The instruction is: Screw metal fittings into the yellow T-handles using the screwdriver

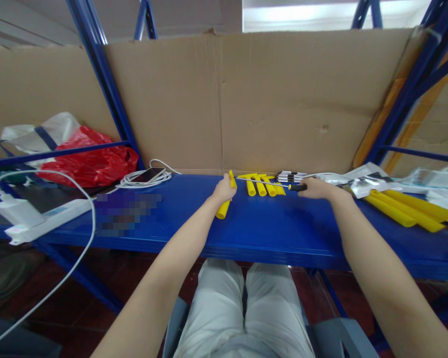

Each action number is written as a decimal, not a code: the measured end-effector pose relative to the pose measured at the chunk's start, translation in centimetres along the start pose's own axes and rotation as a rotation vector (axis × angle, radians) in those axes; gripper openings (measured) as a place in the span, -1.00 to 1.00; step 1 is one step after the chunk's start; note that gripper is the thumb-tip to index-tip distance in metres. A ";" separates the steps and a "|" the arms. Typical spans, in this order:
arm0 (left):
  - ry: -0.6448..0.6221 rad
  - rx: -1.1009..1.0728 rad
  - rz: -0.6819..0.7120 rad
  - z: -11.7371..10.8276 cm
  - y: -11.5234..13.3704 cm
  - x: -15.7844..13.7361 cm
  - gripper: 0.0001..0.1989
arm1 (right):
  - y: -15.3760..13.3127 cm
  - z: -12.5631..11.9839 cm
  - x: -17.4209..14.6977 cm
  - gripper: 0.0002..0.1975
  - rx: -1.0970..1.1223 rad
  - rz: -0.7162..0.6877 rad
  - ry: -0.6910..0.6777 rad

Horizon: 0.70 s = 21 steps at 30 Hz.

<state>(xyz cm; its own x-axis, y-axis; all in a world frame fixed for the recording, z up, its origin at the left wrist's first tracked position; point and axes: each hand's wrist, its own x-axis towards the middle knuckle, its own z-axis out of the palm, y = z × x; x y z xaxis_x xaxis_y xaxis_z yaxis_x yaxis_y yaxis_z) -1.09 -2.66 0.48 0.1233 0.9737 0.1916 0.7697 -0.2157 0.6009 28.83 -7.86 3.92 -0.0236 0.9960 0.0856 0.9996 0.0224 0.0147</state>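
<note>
My left hand is closed around a short yellow tube, which stands tilted just above or on the blue tabletop. In my right hand is a screwdriver with a black and yellow handle and a long thin metal shaft. The shaft points left, its tip at or close to the upper end of the held tube; whether it touches cannot be made out. Between my hands lie several yellow T-shaped tube pieces in a row. Behind them are small black-and-white striped pieces.
Longer yellow tubes and plastic bags lie at the right. At the left are a phone, a coiled white cable, a power strip and a red bag. Cardboard walls the back of the blue table.
</note>
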 end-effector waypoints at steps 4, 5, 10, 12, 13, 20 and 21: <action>-0.006 0.000 0.004 -0.1 0.0 0.0 -0.67 | 0.5 0.4 0.5 -0.78 -0.023 -0.011 -0.008; -0.009 0.001 0.005 -0.1 0.0 -0.1 -0.67 | 0.7 0.5 0.7 -0.77 -0.040 -0.009 -0.004; -0.018 0.006 0.005 -0.1 0.1 -0.1 -0.66 | 0.7 0.6 0.9 -0.74 -0.111 0.016 0.029; -0.019 0.008 0.008 -0.1 0.1 -0.1 -0.67 | 0.6 0.5 0.8 -0.76 -0.106 0.022 0.053; -0.018 0.009 0.009 -0.1 0.1 -0.1 -0.68 | 0.5 0.4 0.8 -0.77 -0.099 0.021 0.059; -0.018 -0.005 -0.001 -0.1 0.1 -0.1 -0.66 | 0.2 0.0 0.2 -0.83 0.002 0.010 0.029; -0.019 -0.011 0.000 -0.1 0.1 -0.1 -0.66 | 0.1 0.0 0.1 -0.84 0.028 0.015 0.003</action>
<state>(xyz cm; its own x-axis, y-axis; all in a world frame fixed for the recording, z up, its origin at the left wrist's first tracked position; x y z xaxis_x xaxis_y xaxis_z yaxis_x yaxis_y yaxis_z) -1.08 -2.84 0.62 0.1353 0.9748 0.1773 0.7628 -0.2167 0.6093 28.96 -7.75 3.95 -0.0088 0.9960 0.0884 0.9998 0.0101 -0.0144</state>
